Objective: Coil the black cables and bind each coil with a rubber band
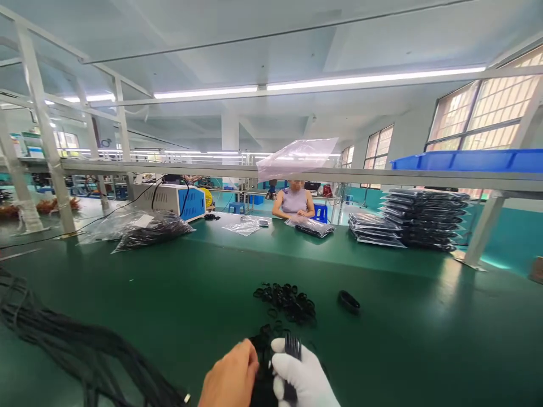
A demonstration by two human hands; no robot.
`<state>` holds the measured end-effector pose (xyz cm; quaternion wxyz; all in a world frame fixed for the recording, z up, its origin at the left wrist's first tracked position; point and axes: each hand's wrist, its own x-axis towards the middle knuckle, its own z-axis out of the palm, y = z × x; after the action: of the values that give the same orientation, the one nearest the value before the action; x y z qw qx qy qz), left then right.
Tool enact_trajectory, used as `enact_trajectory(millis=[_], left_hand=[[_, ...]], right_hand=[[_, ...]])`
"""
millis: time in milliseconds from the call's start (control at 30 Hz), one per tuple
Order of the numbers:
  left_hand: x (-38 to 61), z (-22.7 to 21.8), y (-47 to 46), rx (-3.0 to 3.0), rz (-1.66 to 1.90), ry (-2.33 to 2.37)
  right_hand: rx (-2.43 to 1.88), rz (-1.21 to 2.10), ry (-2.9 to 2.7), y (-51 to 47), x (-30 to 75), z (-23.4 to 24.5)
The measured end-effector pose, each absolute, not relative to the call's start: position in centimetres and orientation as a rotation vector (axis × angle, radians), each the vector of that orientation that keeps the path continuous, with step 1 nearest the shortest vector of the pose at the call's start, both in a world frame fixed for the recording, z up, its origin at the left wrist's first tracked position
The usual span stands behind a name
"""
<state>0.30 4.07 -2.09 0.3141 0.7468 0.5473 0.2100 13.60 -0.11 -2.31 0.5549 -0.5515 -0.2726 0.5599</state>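
My right hand [303, 376], in a white glove, is wrapped around a folded bundle of black cable [292, 346] whose looped strands stick up past the fingers. Beside it on the left is my bare left hand [232, 374], its fingers curled in; what they may hold is hidden. Small black loops [265, 334] lie just beyond the fingertips of both hands. Farther off is a heap of the same small black rings [291, 303]. To the right of that heap rests a single coiled black bundle [349, 301].
Long black cables [85, 333] spread over the green table [190, 294] at left. Farther back are a plastic bag [153, 229], a blue-white machine [180, 200] and stacked bagged packs [428, 220]. A person [296, 202] sits across the table. A shelf beam [190, 168] spans above.
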Motion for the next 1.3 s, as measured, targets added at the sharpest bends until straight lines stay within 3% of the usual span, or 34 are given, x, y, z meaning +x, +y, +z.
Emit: enact_trajectory(millis=[167, 600, 733, 967, 1167, 1300], left_hand=[[-0.4, 0.0, 5.9, 1.67, 0.533, 1.317], [-0.2, 0.3, 4.9, 1.27, 0.549, 0.866], [-0.8, 1.3, 4.5, 1.367, 0.566, 0.839], [-2.0, 5.4, 1.5, 2.155, 0.508, 1.067], [-1.9, 7.2, 0.2, 2.244, 0.483, 1.025], [-1.5, 7.2, -0.2, 2.244, 0.485, 1.011]], right_hand=[[-1.624, 1.109, -0.871, 0.8, 16.8, -0.6], [-1.289, 1.024, -0.811, -0.3, 15.0, 0.4], [-1.23, 1.056, -0.789, -0.8, 15.2, 0.9], [-1.32, 0.924, -1.041, -2.6, 14.5, 3.4], [-1.257, 0.67, -1.415, -3.5, 14.2, 4.3], [-1.286, 0.924, -1.258, -3.7, 14.0, 4.7]])
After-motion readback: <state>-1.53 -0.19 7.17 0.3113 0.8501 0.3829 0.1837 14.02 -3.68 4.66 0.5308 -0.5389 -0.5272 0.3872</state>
